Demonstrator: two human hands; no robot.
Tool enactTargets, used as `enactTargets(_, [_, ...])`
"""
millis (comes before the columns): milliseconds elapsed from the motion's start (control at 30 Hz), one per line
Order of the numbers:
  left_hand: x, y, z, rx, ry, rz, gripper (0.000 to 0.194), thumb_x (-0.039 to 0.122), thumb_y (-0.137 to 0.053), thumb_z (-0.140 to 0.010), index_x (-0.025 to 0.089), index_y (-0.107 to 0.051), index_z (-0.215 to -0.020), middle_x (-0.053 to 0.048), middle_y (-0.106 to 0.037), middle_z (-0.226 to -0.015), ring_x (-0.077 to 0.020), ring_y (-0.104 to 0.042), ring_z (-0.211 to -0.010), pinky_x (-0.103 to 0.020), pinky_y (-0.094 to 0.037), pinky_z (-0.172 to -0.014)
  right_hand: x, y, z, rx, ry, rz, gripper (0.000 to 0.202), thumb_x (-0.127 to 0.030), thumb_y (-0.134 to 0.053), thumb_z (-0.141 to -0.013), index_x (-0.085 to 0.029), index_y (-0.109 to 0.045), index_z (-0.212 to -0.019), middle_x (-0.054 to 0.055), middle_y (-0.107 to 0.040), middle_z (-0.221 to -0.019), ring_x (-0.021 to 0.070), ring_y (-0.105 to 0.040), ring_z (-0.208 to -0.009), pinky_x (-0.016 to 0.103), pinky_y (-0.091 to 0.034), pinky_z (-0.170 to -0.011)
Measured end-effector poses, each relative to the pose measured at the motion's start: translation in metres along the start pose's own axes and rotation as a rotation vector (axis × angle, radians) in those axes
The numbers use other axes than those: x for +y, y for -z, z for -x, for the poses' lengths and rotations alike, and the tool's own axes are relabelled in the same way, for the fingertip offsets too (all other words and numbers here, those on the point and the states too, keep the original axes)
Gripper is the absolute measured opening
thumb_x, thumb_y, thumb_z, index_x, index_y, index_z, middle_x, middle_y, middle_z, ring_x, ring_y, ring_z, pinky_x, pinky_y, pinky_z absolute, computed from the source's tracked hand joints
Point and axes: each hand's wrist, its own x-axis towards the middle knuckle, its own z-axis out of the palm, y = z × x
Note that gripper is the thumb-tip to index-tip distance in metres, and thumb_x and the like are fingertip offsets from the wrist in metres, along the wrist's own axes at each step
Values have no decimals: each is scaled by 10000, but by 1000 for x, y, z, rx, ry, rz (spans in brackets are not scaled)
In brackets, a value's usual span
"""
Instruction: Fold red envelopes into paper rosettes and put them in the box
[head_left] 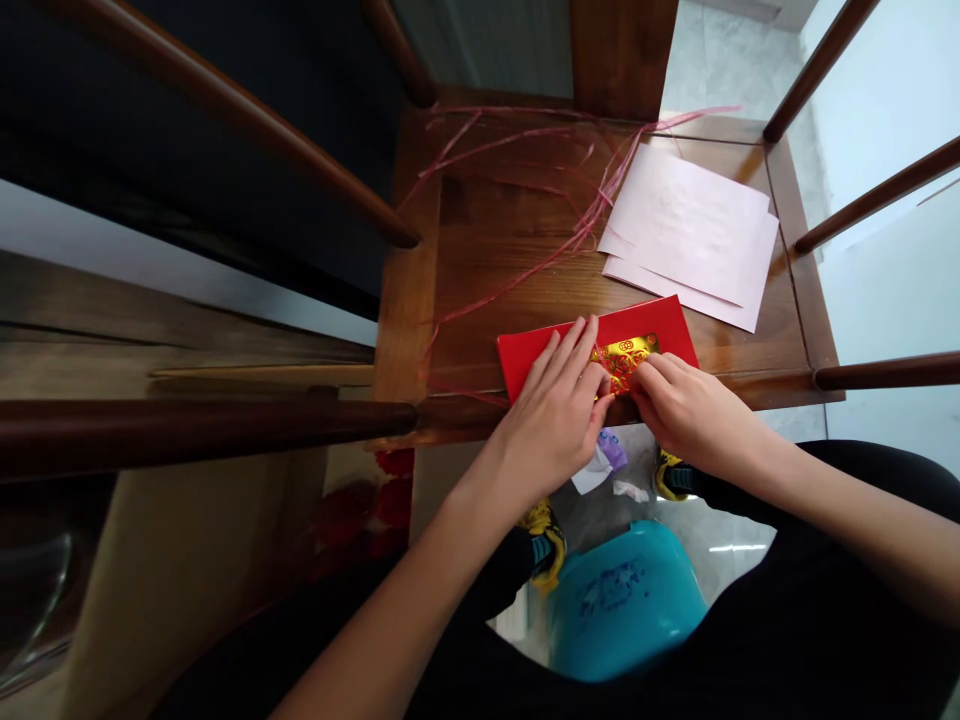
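A red envelope [660, 318] lies near the front edge of the wooden chair seat [480, 290]. On it is a shiny gold patterned piece [624, 356]. My left hand [559, 405] rests on the envelope's left part, its upper fingers stretched out flat, thumb and index finger at the gold piece's lower left. My right hand [675, 405] has its fingers curled together at the gold piece's right end, pinching its edge. The fingertips of my right hand are partly hidden.
Pale pink paper sheets [686, 225] overlap at the seat's back right. Pink string [525, 275] trails across the seat. Dark wooden spindles [892, 205] rise around it. Below stand a turquoise stool [630, 600] and yellow shoes [551, 545], with paper scraps [592, 472] on the floor.
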Motion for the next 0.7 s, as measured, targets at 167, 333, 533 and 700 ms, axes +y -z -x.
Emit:
enactTargets(167, [-3,5,-3,-64,-6,12,157,164,-450,-1064,128,-602,-1042,-300,-269,-1752,-363,-190,-1680,-596,-234,-1377,-2,2,3,-5,-2,23,175,-66,-477,-1044,-130,-639,-1043,134,-667,-998,251,-578,-880,367,-511,-771])
enactTargets(333, [-7,6,-3,-36,-41,43,93,151,-496,-1032,160,-573,-982,-324,-314,-1722,-373,-220,-1669,-651,-284,-1345,0,1,0,-30,-45,-64,173,-59,-475,-1044,-126,-634,-1038,145,-664,-1017,258,-588,-934,375,-525,-817])
enactTargets(533, [-7,5,-3,-3,-44,56,86,157,-515,-1026,172,-575,-966,-312,-339,-1718,-363,-248,-1665,-656,-301,-1339,2,-5,-1,22,-31,-117,184,-66,-452,-1051,-144,-618,-1027,138,-653,-1012,256,-565,-913,387,-525,-822])
enactTargets(700, [-7,5,-2,7,-33,49,78,151,-525,-1017,178,-574,-963,-290,-343,-1726,-363,-255,-1664,-653,-300,-1342,1,-3,-2,-17,-29,-100,200,-61,-439,-1052,-132,-625,-1034,141,-647,-1014,260,-557,-921,389,-524,-832])
